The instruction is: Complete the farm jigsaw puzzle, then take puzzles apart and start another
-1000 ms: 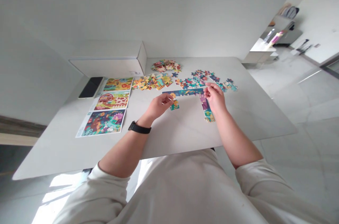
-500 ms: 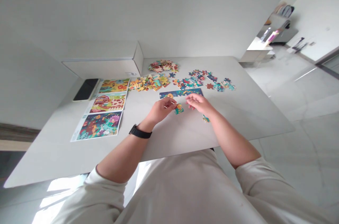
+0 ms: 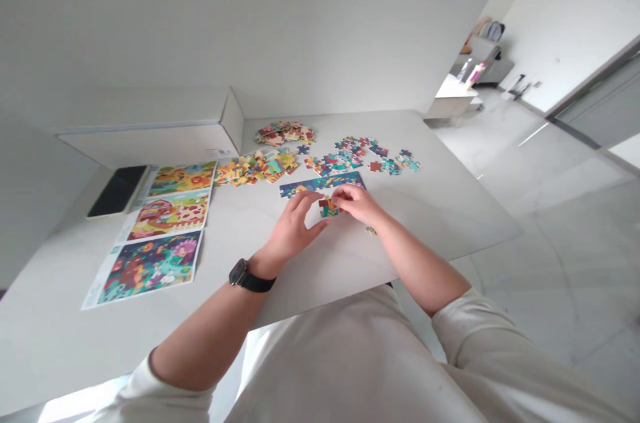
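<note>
Jigsaw puzzle pieces (image 3: 345,153) lie spread across the white table (image 3: 445,203) in front of me, with a polished pale floor (image 3: 545,276) off to the table's right. Far beyond my left hand, along the table's back edge, stands a white cardboard box (image 3: 150,143), and a black smartphone (image 3: 117,191) lies just in front of it. Three printed picture sheets (image 3: 169,214) lie in a column to the left of my left hand, each showing a bright, busy scene, the middle one with a red barn.

Ahead of my hands, the pieces sit in groups: a yellow-toned pile (image 3: 255,168) to the left, a red-and-cream heap (image 3: 284,133) behind it, and looser teal and navy pieces farther right. Just beyond my fingers lies an assembled strip (image 3: 323,184) of blue-green pieces, flat on the table.

My left hand (image 3: 295,226), with a black watch (image 3: 245,278) on its wrist, and my right hand (image 3: 357,204) are close together, curved around a small joined puzzle section (image 3: 328,208). My right fingertips rest on it, while my left fingers come up to its edge; I cannot tell whether they touch. A loose piece (image 3: 371,231) lies just beside my right wrist.
</note>
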Demonstrator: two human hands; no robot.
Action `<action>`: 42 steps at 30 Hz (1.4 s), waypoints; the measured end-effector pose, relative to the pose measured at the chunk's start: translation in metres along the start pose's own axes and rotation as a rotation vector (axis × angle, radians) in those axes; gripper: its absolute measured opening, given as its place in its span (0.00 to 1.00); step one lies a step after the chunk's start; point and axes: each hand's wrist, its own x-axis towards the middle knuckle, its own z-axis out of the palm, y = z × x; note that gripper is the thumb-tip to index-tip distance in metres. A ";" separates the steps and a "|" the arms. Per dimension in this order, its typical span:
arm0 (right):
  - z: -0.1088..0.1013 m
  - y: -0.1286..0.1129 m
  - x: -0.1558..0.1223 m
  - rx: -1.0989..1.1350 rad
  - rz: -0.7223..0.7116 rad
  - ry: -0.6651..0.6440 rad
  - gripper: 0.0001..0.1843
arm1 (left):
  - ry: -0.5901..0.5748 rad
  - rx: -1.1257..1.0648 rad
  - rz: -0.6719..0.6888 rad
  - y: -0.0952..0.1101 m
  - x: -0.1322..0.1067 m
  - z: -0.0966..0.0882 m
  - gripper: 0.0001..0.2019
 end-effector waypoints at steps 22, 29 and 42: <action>-0.228 0.023 0.027 -1.018 0.548 0.502 0.15 | -0.046 0.056 0.096 -0.013 -0.004 -0.002 0.21; -0.214 0.026 0.050 -1.030 0.598 0.560 0.20 | -0.006 0.062 0.102 -0.012 -0.002 -0.007 0.19; -0.170 0.004 0.036 -0.105 0.088 0.625 0.18 | 0.008 0.061 0.057 -0.010 -0.003 -0.007 0.16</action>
